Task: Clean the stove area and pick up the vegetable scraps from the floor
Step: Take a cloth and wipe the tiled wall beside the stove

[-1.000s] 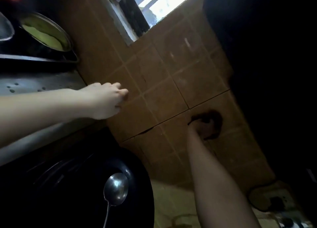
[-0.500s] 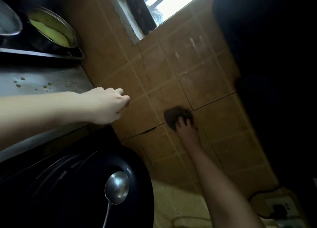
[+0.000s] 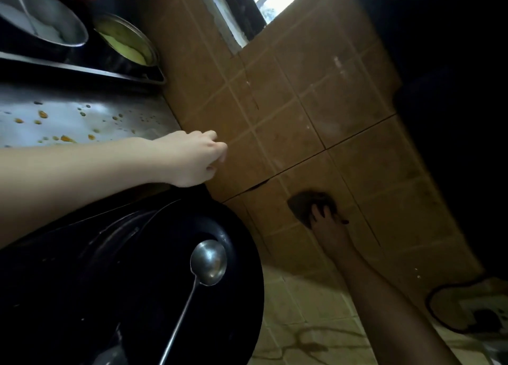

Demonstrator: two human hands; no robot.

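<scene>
The right hand (image 3: 328,227) presses a dark scrubbing pad (image 3: 305,205) flat against the brown wall tiles (image 3: 302,111), fingers spread over it, its pointed end aimed left toward the black wok (image 3: 137,268), while the left hand (image 3: 192,158), loosely curled and empty, rests at the spattered steel countertop (image 3: 82,117) edge.
</scene>
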